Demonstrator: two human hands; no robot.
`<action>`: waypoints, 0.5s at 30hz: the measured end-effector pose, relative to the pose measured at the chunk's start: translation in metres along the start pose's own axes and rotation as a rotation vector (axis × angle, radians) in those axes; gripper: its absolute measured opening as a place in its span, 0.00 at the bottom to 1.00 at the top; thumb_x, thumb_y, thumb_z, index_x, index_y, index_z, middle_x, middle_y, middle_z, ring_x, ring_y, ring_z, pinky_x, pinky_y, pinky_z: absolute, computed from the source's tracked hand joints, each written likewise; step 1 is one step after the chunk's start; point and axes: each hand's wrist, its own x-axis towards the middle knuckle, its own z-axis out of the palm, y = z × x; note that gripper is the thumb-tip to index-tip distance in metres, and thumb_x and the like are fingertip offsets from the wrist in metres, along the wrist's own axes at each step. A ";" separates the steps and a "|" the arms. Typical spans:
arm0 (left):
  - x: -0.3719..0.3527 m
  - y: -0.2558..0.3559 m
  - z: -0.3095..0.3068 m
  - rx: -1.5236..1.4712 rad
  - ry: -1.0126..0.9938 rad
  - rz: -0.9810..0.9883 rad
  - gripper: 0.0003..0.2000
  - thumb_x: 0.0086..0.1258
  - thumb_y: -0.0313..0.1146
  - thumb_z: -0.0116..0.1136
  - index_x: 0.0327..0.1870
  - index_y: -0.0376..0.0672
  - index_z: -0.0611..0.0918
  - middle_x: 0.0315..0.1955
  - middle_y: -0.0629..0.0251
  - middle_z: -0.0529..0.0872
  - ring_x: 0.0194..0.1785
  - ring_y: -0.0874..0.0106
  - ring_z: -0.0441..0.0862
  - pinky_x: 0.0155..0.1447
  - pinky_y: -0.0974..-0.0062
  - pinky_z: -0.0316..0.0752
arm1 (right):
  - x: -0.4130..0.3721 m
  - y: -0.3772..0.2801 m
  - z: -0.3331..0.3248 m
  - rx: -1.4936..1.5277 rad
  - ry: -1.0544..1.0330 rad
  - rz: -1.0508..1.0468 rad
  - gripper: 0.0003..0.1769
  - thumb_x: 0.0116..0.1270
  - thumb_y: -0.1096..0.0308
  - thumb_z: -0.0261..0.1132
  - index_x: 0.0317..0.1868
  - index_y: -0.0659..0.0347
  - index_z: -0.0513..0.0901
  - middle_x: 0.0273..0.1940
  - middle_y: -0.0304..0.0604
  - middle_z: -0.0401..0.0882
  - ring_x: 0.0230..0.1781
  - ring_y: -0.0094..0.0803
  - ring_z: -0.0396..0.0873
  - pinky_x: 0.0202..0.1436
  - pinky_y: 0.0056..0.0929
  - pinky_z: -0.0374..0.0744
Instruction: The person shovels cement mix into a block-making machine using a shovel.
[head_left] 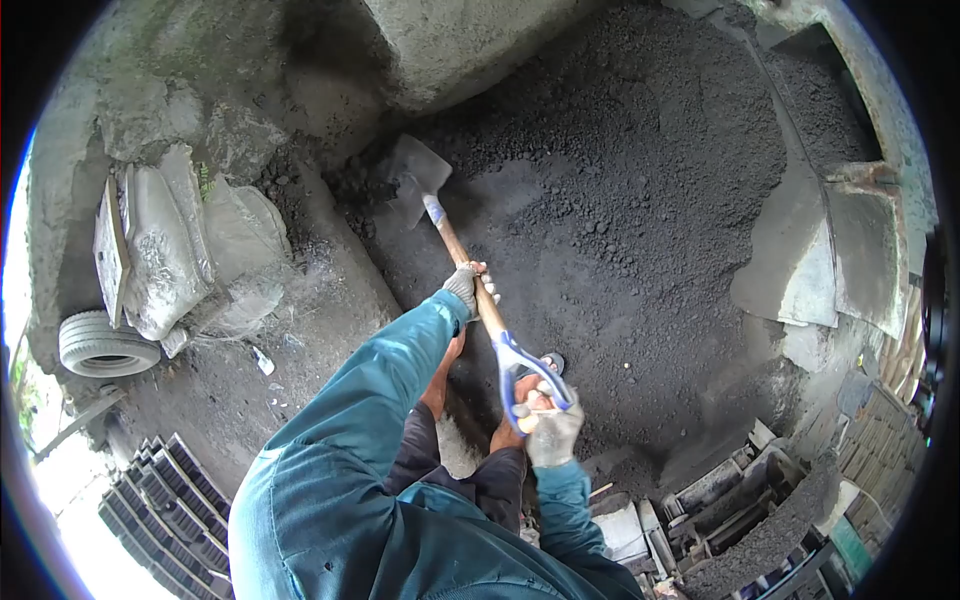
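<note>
A shovel (455,245) with a wooden shaft and a blue D-handle slants across the middle of the head view. Its grey metal blade (420,165) lies at the far end, against the dark, loose gravelly material (650,130). My left hand (470,285), in a light glove, wraps round the middle of the shaft. The gloved right hand (552,425) is closed on the grip of the blue handle, nearer my body. Both sleeves are teal. Below the handle my feet show partly, one in a sandal.
A concrete ledge (345,245) runs along the left of the pit floor, with filled sacks (165,250) and a tyre (108,345) beyond it. Stacked dark slotted pieces (170,510) stand lower left. Metal machinery (735,500) sits lower right; a sheet-metal panel (790,265) leans at right.
</note>
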 end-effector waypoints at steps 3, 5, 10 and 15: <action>0.012 0.023 -0.005 0.193 0.199 0.064 0.06 0.70 0.38 0.57 0.36 0.50 0.75 0.20 0.66 0.74 0.20 0.64 0.75 0.27 0.59 0.77 | 0.008 0.032 0.046 0.222 0.104 -0.040 0.11 0.64 0.79 0.69 0.44 0.61 0.78 0.30 0.38 0.77 0.22 0.30 0.79 0.24 0.30 0.79; -0.001 0.032 -0.016 -0.031 0.013 0.161 0.05 0.70 0.37 0.56 0.36 0.50 0.74 0.19 0.68 0.73 0.19 0.67 0.75 0.23 0.61 0.75 | 0.019 0.020 0.040 -0.196 -0.060 0.073 0.11 0.63 0.79 0.70 0.44 0.61 0.79 0.30 0.39 0.78 0.20 0.29 0.78 0.23 0.27 0.76; -0.045 -0.057 0.012 0.130 0.271 0.083 0.06 0.70 0.39 0.57 0.37 0.50 0.76 0.19 0.66 0.75 0.18 0.65 0.74 0.23 0.56 0.74 | -0.034 0.029 -0.055 0.339 0.053 0.156 0.02 0.67 0.74 0.64 0.38 0.60 0.78 0.27 0.37 0.76 0.19 0.26 0.75 0.24 0.27 0.75; 0.020 -0.188 -0.021 0.456 0.404 0.001 0.08 0.68 0.33 0.63 0.39 0.39 0.77 0.25 0.59 0.80 0.22 0.61 0.80 0.25 0.58 0.77 | -0.087 0.056 -0.119 0.482 0.257 0.275 0.03 0.70 0.70 0.61 0.36 0.56 0.75 0.23 0.34 0.70 0.21 0.28 0.71 0.33 0.37 0.78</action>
